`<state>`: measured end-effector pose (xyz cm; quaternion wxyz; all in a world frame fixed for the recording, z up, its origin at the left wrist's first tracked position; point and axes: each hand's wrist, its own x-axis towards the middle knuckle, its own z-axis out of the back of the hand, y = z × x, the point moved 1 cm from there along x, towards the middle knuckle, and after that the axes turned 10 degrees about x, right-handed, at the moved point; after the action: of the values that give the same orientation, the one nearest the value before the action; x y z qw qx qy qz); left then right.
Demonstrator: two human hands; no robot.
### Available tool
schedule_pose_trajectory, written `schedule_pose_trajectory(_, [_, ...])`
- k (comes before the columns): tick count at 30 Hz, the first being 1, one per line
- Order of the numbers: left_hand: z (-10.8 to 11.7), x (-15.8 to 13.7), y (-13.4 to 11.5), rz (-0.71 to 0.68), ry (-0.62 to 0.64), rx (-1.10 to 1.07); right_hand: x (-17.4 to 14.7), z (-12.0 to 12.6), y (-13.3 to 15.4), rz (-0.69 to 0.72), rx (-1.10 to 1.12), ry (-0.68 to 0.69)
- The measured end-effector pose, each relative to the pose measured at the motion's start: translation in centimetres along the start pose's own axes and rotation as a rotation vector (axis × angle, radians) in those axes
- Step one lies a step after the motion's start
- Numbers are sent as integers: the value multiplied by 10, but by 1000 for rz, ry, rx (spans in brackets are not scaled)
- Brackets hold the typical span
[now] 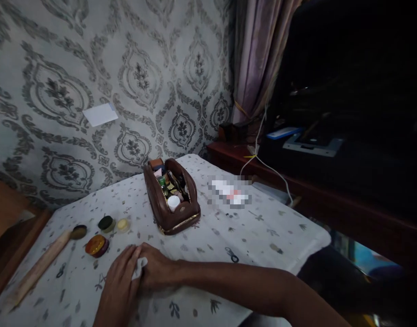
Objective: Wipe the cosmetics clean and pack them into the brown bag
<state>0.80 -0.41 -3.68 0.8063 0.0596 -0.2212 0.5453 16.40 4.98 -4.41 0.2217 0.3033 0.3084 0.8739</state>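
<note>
Close to the table's near edge, my left hand (121, 272) and my right hand (156, 268) are pressed together, fingers closed. A crumpled white tissue (139, 268) pokes out between them, gripped by both. Whether anything else is inside the hands is hidden. Just beyond my left hand lies an amber jar (96, 245). Behind it are a dark-lidded jar (106, 224), a small pale yellow pot (123, 225) and a dark round lid (79, 232). Farther off stands an unzipped brown toiletry bag (172, 197), filled with small containers, among them a white-topped jar (173, 203).
A pale wooden stick (41, 268) lies along the left of the cloth-covered table (263, 240). A blurred-out white item (230, 190) is right of the bag. A white cable (271, 169) hangs over the dark red furniture (225, 154). The patterned wall (140, 91) closes off the back.
</note>
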Motion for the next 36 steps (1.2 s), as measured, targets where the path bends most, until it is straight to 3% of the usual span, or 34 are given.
schedule_pose_trajectory(5, [-2, 9, 5, 108, 106, -108, -1, 8, 3, -65, 14, 14])
schedule_pose_trajectory(8, [3, 15, 6, 243, 141, -167, -1, 10, 4, -75, -3, 21])
schedule_pose_trajectory(11, [5, 19, 5, 383, 97, -237, 0, 10, 3, -73, -21, 31])
schedule_pose_trajectory(16, [12, 24, 6, 467, 22, -358, -3, 14, 8, -28, 27, 36])
schedule_pose_trajectory(22, [16, 22, 9, 590, 27, -436, -5, 14, 7, -90, 116, 32])
schedule_pose_trajectory(26, [17, 14, 2, 562, 36, -351, -6, 12, 7, -97, 180, -8])
schedule_pose_trajectory(28, [20, 8, -1, 450, 16, -270, -7, 12, 7, -124, 202, -14])
schedule_pose_trajectory(31, [23, -4, -3, 352, 82, -120, -7, 11, 5, -131, 224, -40])
schedule_pose_trajectory(36, [26, -19, -2, 332, 192, -43, -9, 9, 7, -116, 246, -54])
